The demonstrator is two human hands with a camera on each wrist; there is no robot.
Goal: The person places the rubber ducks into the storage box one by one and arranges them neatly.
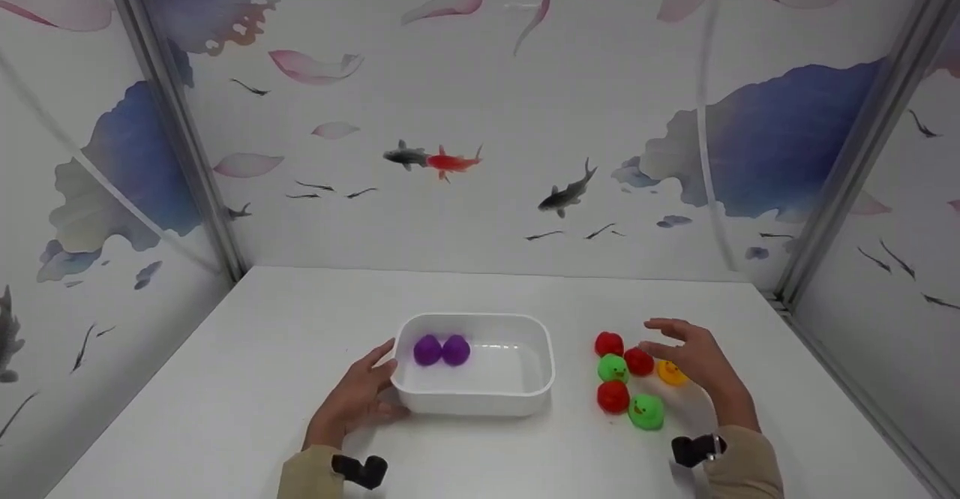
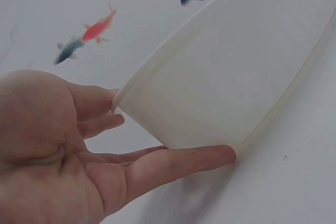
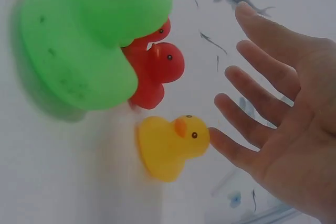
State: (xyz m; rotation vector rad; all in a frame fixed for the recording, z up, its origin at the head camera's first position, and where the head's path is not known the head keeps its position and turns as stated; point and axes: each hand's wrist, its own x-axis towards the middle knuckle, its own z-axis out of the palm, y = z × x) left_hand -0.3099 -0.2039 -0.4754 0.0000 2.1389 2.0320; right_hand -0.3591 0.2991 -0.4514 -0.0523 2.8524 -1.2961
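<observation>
In the head view my left hand (image 1: pixel 356 394) is at the left end of a white plastic tub (image 1: pixel 480 404). The left wrist view has its fingertips at the tub's rim and the thumb stretched along the wall near the base. Two round purple toys (image 1: pixel 456 350) lie inside the tub. My right hand (image 1: pixel 697 356) hovers at the toy ducks, fingers spread, nothing held. A yellow rubber duck (image 3: pixel 170 148) is nearest, overlapping a fingertip in the right wrist view. Close by sit two green ducks (image 1: pixel 646 412) and three red ones (image 1: pixel 613 397).
A white table (image 1: pixel 480 458) carries everything. Printed panels with fish and petals rise behind it (image 1: pixel 480 221) and at both sides, joined by metal corner posts (image 1: pixel 172 124). Each wrist wears a black camera mount (image 1: pixel 361 472).
</observation>
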